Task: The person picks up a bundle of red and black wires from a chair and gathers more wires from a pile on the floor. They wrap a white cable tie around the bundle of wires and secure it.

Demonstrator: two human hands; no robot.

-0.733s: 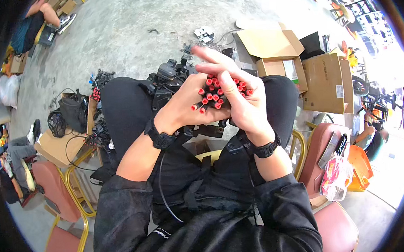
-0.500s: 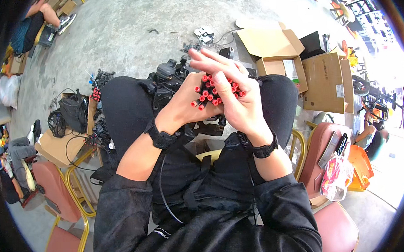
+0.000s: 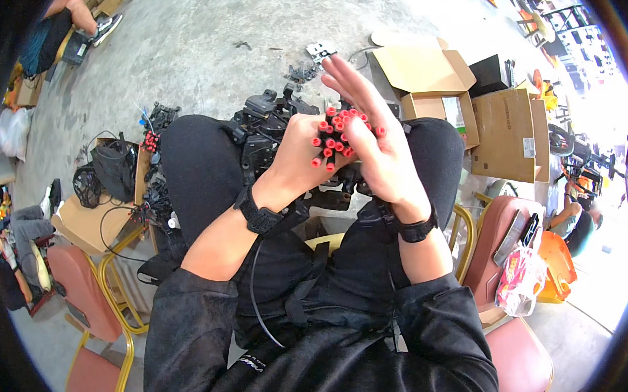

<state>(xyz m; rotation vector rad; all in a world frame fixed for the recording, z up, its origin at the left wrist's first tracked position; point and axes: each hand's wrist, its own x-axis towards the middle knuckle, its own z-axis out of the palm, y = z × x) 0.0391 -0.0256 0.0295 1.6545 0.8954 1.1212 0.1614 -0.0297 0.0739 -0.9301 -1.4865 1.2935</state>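
My left hand [image 3: 296, 151] is closed around a bundle of thin black pieces with red tubular tips [image 3: 330, 143], held above my lap. The tips point up toward me; the lower ends are hidden, so I cannot tell exactly what the pieces are. On the bundle's right side is my right hand [image 3: 382, 147], its fingers stretched out and its thumb lying over some of the tips. Beneath both hands, between my knees, sits a cluster of black plastic devices [image 3: 258, 121], partly covered by my wrists.
An opened cardboard box [image 3: 422, 104] stands beyond my right knee, with a larger carton [image 3: 500, 135] beside it. To the left, a box holds a black bag [image 3: 113, 170], near more red-tipped pieces [image 3: 149, 141]. Pink chairs [image 3: 87, 293] flank me. A person's leg [image 3: 82, 17] shows far left.
My right hand has tilted more upright, its fingers lifting away from my left hand and the bundle. The bundle has shifted slightly right, still in my left hand.
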